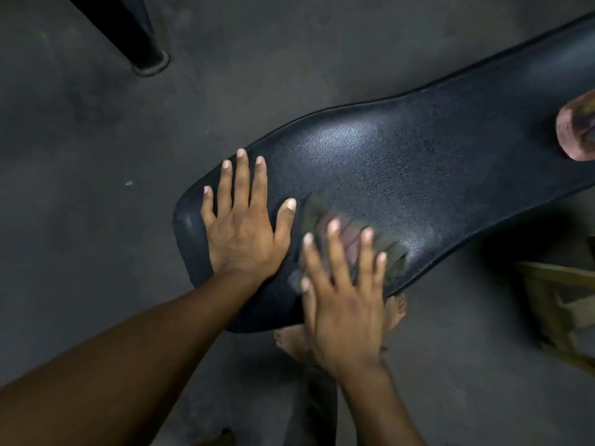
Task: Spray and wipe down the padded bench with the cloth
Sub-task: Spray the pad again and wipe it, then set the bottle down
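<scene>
Item: cloth (360,249), multicoloured, blurred, small piece lying flat on the near end of the padded bench (418,156), mostly hidden beneath the right hand (341,291)

Handling, judged: thin, limp and light; no stiffness of its own, so it goes only where the palm drives it. Likely to bunch or slip out from under straight fingers on the smooth cover. Best taken with the whole palm spread on top, or gathered into a wad if it creeps

Item: padded bench, black textured vinyl-like cover, narrowing toward the far right; sheen on the upper face, whether from spray or light cannot be told. Judged firm padding with slight give, slick when damp, heavy enough to need no lifting; steady it by pressing on the top face near the end

Grip, right: released, fingers straight and spread, pressing the cloth down, not clutching it
Grip, left: left hand (241,226) released, flat on the bench end just beside the cloth, fingers splayed, bracing

Other: pinkish rounded object (576,130) on the bench at far right, blurred, identity unclear; bare feet (289,342) on the grey floor (80,156) below the bench end; dark post (128,30) at upper left
</scene>
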